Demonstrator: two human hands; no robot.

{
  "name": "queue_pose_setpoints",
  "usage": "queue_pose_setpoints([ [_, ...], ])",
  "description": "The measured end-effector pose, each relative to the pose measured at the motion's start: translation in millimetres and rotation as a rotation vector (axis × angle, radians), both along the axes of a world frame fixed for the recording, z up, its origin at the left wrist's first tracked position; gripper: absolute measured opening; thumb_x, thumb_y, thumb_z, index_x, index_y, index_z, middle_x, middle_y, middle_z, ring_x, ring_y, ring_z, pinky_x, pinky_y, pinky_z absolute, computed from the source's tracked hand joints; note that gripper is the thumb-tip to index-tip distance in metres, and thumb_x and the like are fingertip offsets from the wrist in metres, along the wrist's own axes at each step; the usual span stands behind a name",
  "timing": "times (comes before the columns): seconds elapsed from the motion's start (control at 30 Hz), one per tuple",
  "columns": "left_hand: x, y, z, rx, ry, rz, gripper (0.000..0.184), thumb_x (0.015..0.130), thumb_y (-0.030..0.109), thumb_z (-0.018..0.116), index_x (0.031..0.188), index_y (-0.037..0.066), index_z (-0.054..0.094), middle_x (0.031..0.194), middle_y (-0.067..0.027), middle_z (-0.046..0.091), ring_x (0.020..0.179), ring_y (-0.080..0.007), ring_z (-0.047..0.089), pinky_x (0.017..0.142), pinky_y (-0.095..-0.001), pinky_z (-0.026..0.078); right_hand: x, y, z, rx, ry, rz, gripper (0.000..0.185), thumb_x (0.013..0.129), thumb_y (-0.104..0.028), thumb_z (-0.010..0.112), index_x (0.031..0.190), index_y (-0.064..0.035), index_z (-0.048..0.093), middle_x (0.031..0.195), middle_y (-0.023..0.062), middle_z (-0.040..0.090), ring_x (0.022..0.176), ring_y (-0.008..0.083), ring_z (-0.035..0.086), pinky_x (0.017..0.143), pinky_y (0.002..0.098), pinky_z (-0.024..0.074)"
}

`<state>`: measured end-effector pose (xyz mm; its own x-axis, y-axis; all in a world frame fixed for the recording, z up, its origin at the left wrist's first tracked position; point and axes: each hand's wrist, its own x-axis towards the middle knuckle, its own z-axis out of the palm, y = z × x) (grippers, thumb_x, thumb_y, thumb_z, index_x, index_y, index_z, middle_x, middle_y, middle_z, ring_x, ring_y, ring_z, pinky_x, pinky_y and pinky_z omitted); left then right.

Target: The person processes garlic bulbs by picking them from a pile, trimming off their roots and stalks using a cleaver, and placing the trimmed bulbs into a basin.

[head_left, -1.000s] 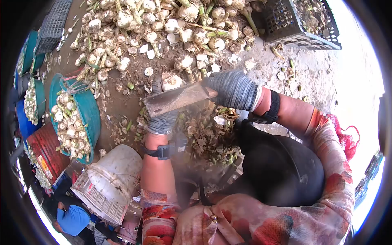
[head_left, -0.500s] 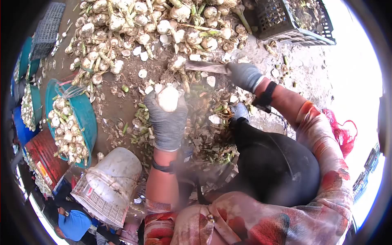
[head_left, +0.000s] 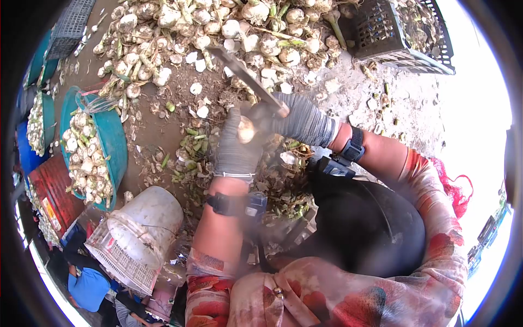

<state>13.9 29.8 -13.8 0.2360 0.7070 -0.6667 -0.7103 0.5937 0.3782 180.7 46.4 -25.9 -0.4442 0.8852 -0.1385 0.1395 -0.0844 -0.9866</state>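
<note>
My left hand (head_left: 235,148), in a grey knit glove, is closed around a garlic bulb (head_left: 246,131), part of which shows between the fingers. My right hand (head_left: 305,119), gloved the same way, grips a knife (head_left: 245,77) whose long flat blade points up and to the left. The two hands meet at the bulb, and blur hides exactly how the right fingers touch it. Just beyond them a large heap of garlic with stems (head_left: 158,49) lies on the ground. Cut stems and peelings (head_left: 196,147) are scattered below and beside my hands.
At left stand a teal tub of garlic (head_left: 117,147), a red bucket (head_left: 60,188) and a whitish bucket (head_left: 158,212). A black crate (head_left: 406,57) holding scraps is at upper right. My black-covered knee (head_left: 370,223) is close below. Another person in blue (head_left: 90,289) is at lower left.
My right hand has come left and down to my left hand, and the knife has swung from level to slanting up-left. The bulb now sits deeper in my left fingers.
</note>
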Motion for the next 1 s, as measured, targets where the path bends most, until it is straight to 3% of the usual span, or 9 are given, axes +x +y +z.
queue_pose_setpoints([
  [0.2,12,-6,6,0.259,0.140,-0.265,0.045,0.092,0.048,0.052,0.120,0.012,0.056,0.111,-0.0053,0.062,0.096,-0.0196,0.059,0.086,-0.0382,0.048,8,-2,-11,-0.140,0.061,-0.080,0.027,0.088,-0.029,0.066,0.105,-0.0078,0.064,0.092,0.0075,0.068,0.085,0.0152,0.063,0.078,0.0320,0.0509],
  [0.33,-9,-18,-14,-0.108,-0.128,-0.243,0.040,0.087,0.033,0.060,0.116,0.007,0.057,0.100,-0.0065,0.064,0.091,-0.0192,0.062,0.085,-0.0360,0.052,21,-5,10,-0.290,0.034,-0.004,0.026,0.089,-0.029,0.066,0.102,-0.0070,0.064,0.088,0.0064,0.067,0.081,0.0151,0.062,0.074,0.0323,0.0510],
  [0.4,-16,-19,-1,-0.032,-0.157,-0.009,0.037,0.084,0.024,0.063,0.113,0.003,0.058,0.097,-0.0119,0.065,0.090,-0.0242,0.065,0.090,-0.0445,0.053,33,-8,25,-0.260,-0.071,-0.101,0.024,0.089,-0.028,0.065,0.100,-0.0070,0.064,0.085,0.0065,0.066,0.080,0.0178,0.063,0.074,0.0338,0.0509],
  [0.43,-18,-18,12,-0.083,-0.239,0.029,0.035,0.082,0.020,0.064,0.110,0.000,0.058,0.097,-0.0161,0.065,0.091,-0.0287,0.066,0.093,-0.0519,0.051,41,-8,16,0.041,-0.251,-0.055,0.024,0.089,-0.028,0.064,0.101,-0.0077,0.063,0.084,0.0081,0.066,0.075,0.0220,0.064,0.069,0.0351,0.0512],
  [0.6,-22,-23,3,-0.018,-0.255,-0.054,0.033,0.084,0.023,0.065,0.109,0.002,0.059,0.096,-0.0158,0.066,0.091,-0.0294,0.066,0.092,-0.0514,0.051,45,-26,-4,0.177,-0.482,0.166,0.030,0.087,-0.036,0.063,0.100,-0.0098,0.060,0.080,0.0182,0.063,0.074,0.0374,0.063,0.065,0.0440,0.0499],
  [0.83,-28,-21,-8,0.032,-0.128,-0.309,0.035,0.087,0.025,0.065,0.114,0.003,0.059,0.092,-0.0101,0.065,0.091,-0.0264,0.062,0.084,-0.0470,0.054,39,-20,-4,0.092,-0.615,0.323,0.032,0.084,-0.024,0.063,0.111,-0.0080,0.059,0.093,0.0180,0.064,0.086,0.0388,0.062,0.074,0.0421,0.0510],
  [0.9,-50,-26,-1,0.117,-0.139,-0.249,0.031,0.088,0.020,0.063,0.114,0.004,0.059,0.095,-0.0095,0.063,0.094,-0.0236,0.060,0.080,-0.0442,0.054,42,-18,-16,0.087,-0.675,0.327,0.030,0.085,-0.029,0.064,0.107,-0.0090,0.060,0.089,0.0170,0.065,0.083,0.0377,0.063,0.073,0.0410,0.0512],
  [0.93,-55,-19,27,0.154,-0.117,-0.118,0.039,0.081,0.027,0.071,0.113,0.007,0.059,0.091,-0.0050,0.063,0.085,-0.0188,0.061,0.080,-0.0347,0.052,53,-22,-44,-0.019,-0.644,0.237,0.024,0.085,-0.027,0.064,0.101,-0.0092,0.061,0.083,0.0166,0.064,0.075,0.0339,0.063,0.070,0.0397,0.0510],
  [1.0,-112,5,48,0.466,-0.416,0.196,0.060,0.080,0.026,0.073,0.130,0.004,0.048,0.107,-0.0101,0.061,0.102,-0.0229,0.058,0.093,-0.0433,0.047,81,-30,-65,-0.129,-0.596,0.097,0.023,0.086,-0.029,0.062,0.095,-0.0077,0.061,0.078,0.0157,0.063,0.070,0.0314,0.061,0.068,0.0384,0.0495],
])
